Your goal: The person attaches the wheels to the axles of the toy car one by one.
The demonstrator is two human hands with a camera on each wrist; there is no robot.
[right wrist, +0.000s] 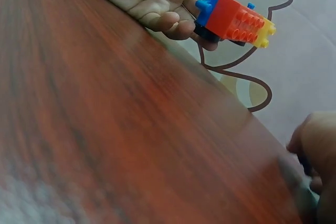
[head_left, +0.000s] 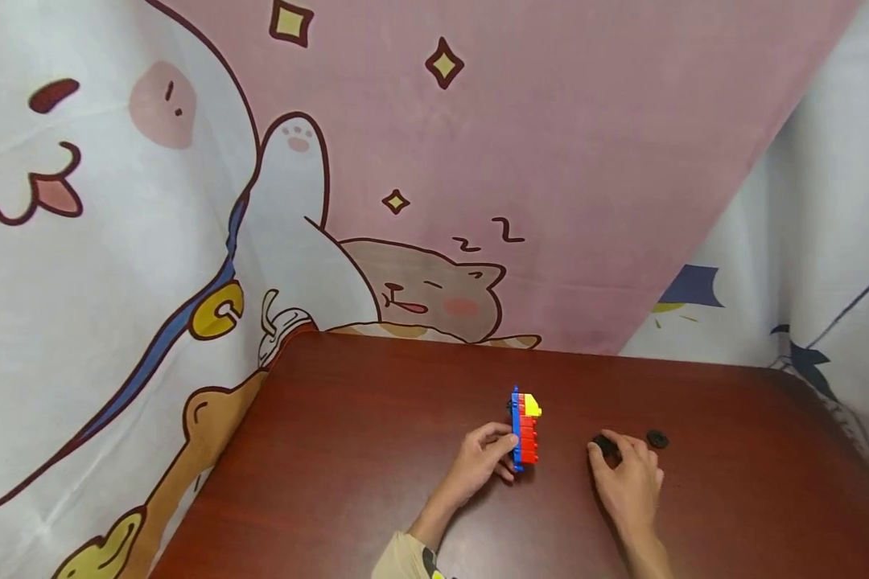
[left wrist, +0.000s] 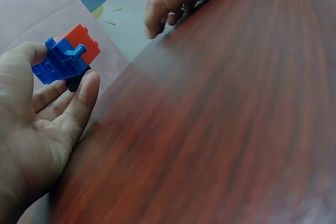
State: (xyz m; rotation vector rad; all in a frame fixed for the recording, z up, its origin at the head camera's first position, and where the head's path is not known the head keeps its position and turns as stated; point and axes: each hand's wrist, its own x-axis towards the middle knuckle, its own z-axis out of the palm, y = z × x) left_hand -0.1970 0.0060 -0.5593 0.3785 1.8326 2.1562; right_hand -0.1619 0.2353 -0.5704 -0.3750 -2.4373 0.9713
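My left hand (head_left: 476, 460) pinches a toy block car (head_left: 527, 441) by its blue base, tipped on its side above the table. Red bricks and one yellow brick sit on the base. Black wheels (right wrist: 206, 32) show beneath it in the right wrist view, partly hidden by fingers. To the right, my right hand (head_left: 632, 482) grips a loose black wheel (head_left: 605, 447) between thumb and fingers, low at the tabletop. Another black wheel (head_left: 657, 439) lies flat on the table just beyond that hand's fingers.
The brown wooden table (head_left: 348, 450) has its far edge against a pink and white cartoon cloth (head_left: 586, 161). More white cloth (head_left: 840, 201) hangs along the right side.
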